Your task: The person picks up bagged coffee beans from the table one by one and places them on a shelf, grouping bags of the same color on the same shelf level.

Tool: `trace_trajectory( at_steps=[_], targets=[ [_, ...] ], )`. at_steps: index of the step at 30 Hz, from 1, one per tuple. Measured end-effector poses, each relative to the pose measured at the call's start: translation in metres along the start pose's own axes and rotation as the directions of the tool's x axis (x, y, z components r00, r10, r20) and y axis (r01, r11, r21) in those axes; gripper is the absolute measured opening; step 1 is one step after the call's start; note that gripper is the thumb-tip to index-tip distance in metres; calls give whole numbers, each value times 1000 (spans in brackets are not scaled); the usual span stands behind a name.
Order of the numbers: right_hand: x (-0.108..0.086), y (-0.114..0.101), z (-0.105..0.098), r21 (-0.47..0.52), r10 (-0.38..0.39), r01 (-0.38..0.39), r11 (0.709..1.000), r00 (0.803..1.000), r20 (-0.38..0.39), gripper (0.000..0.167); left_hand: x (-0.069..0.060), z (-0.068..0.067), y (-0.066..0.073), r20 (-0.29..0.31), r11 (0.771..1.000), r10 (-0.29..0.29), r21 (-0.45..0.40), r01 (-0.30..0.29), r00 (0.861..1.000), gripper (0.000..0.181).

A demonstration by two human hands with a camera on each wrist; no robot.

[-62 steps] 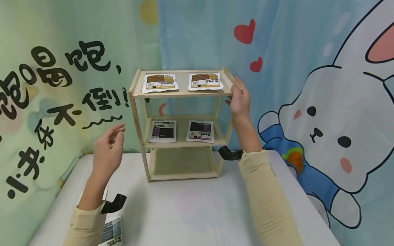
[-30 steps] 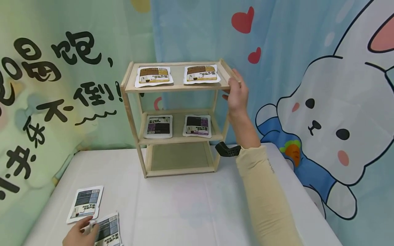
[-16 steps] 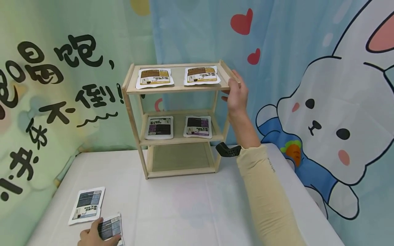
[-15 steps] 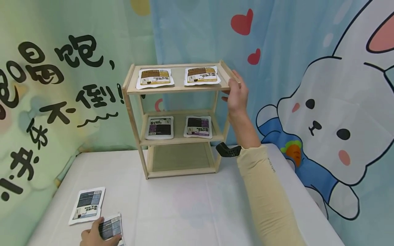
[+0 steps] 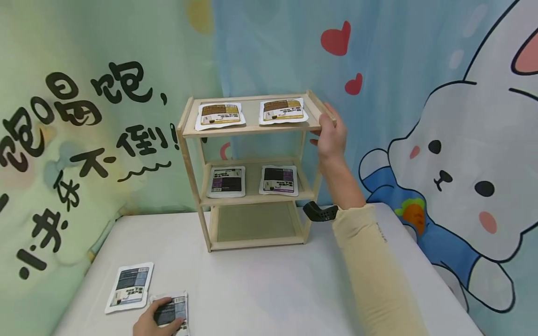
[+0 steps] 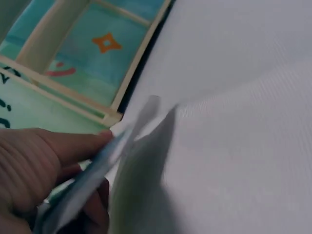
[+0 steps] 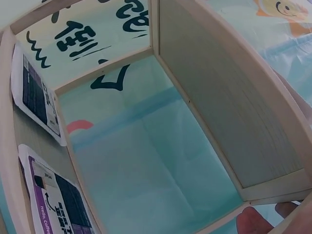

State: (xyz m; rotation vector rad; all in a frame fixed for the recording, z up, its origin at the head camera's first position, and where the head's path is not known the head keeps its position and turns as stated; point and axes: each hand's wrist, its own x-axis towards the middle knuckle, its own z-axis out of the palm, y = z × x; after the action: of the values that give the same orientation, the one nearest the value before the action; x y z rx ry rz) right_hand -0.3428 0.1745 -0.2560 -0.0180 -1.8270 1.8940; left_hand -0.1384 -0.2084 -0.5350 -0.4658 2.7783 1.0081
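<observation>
My left hand [image 5: 152, 323] is low on the left of the head view, pinching a white coffee packet with a blue-grey label [image 5: 180, 308] between thumb and fingers. In the left wrist view that packet [image 6: 97, 170] is seen edge-on, tilted. Beside it a matching blue-grey packet [image 5: 129, 287] lies flat on the white table. My right hand [image 5: 332, 137] grips the top right corner of a three-tier wooden shelf [image 5: 256, 131]; fingertips [image 7: 253, 222] show by the top board in the right wrist view.
Two brown-labelled packets, left [image 5: 220, 115] and right [image 5: 283, 111], lie on the top tier. The middle tier bears a black-labelled packet [image 5: 226, 182] and a purple-and-black one [image 5: 279, 180]. The bottom tier [image 5: 256, 221] stands just above the table [image 5: 260, 289]. A printed curtain [image 5: 269, 46] hangs behind.
My left hand has come down from beside the shelf to the nearer blue-grey packet and taken hold of it. My right hand keeps its grip on the shelf. The head view has shifted slightly.
</observation>
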Motion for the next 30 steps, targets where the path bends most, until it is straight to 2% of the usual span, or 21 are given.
trace_trajectory(
  at_steps=[3,8,12,18,20,25,30],
  targets=[
    [-4,3,-8,-24,16,-16,1000,1000,3,51,0,14,10,-16,997,41,-68,-42,999,66],
    [-11,9,-14,-56,42,-40,998,998,38,52,-4,28,25,-31,981,94,-169,-98,995,66],
    [-14,15,-17,-53,52,-52,997,999,13,51,-3,41,40,-56,945,173,-273,-182,983,66],
    [-9,16,-14,-36,44,-43,998,999,16,52,11,52,67,-64,893,221,-388,-228,973,64],
    [-8,12,-11,-26,28,-28,999,999,17,52,20,55,77,-85,869,256,-416,-268,963,63],
    [-4,3,-5,2,-1,1,1000,1000,8,51,41,60,99,-181,805,341,-450,-386,923,55],
    [1,0,-3,7,-7,7,1000,1000,2,51,59,63,115,-230,782,365,-449,-431,902,52]
  ],
)
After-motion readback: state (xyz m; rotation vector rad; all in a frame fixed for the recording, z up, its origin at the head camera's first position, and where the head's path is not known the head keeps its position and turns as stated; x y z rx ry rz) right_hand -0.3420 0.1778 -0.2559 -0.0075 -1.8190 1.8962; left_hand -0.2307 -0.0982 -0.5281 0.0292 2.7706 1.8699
